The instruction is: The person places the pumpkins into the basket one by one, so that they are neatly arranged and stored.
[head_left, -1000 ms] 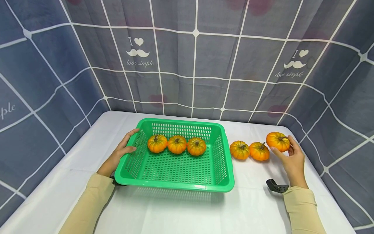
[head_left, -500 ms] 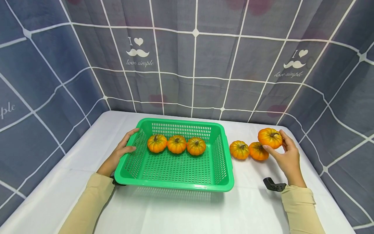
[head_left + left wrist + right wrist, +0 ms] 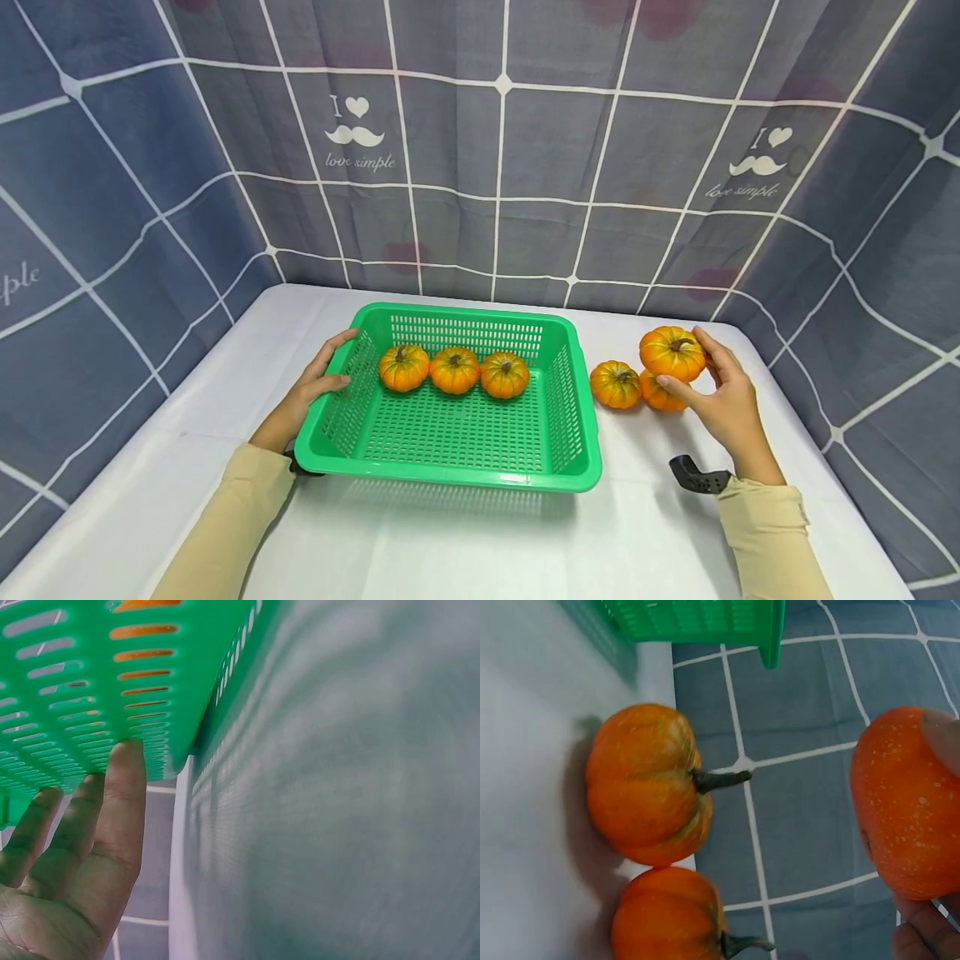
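Observation:
My left hand holds the left rim of a green plastic basket, thumb over the edge. In the left wrist view several fingers lie against its slotted outer wall. Three small orange pumpkins sit in a row inside, toward the back. My right hand grips another small pumpkin between thumb and fingers, raised above the table. Below it, partly hidden, lies a pumpkin on the cloth. One more pumpkin stands beside that one, close to the basket's right side.
A white cloth covers the table. Grey checked curtains hang behind it and on both sides. Each wrist carries a black camera mount, the right one sticking out above the cloth.
My right hand has moved left with its pumpkin and slightly up, from beside the two table pumpkins to above the right-hand one. The left hand and basket have stayed put.

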Available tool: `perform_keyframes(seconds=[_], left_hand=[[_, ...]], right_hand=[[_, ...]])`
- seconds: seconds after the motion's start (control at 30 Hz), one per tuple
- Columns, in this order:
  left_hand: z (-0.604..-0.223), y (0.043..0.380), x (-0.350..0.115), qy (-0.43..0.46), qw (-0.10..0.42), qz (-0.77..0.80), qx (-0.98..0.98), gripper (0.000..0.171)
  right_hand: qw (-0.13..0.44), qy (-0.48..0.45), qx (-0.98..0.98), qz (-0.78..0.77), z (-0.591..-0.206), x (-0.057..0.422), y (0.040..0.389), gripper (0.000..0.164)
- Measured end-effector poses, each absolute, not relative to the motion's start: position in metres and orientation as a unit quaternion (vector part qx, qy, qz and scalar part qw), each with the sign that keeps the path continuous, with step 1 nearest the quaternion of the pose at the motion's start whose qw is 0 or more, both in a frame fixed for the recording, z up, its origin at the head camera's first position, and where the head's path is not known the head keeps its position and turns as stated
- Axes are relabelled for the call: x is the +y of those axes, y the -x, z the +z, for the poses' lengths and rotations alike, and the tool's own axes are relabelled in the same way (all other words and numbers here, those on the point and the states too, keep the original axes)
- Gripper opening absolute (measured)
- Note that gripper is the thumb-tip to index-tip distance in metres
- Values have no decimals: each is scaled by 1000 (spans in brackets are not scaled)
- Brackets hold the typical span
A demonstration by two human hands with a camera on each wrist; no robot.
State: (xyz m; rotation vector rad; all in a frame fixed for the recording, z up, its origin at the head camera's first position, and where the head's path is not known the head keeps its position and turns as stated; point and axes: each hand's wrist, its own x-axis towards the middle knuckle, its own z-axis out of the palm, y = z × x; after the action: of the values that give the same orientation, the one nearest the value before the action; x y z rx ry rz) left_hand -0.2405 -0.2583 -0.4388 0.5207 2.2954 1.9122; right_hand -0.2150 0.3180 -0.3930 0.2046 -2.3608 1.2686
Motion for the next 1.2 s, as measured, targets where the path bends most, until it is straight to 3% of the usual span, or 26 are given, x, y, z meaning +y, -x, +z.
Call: perform_keyframes(seconds=[0.43,1.2], left_hand=[[-438,239,-258,-171,85,663,724,74],[-437,239,-257,-177,65,651,735,74]], right_hand=[[199,-138,-853,462,-389,305,212,86],[134,-228,-840,474,-372,280,217,82]])
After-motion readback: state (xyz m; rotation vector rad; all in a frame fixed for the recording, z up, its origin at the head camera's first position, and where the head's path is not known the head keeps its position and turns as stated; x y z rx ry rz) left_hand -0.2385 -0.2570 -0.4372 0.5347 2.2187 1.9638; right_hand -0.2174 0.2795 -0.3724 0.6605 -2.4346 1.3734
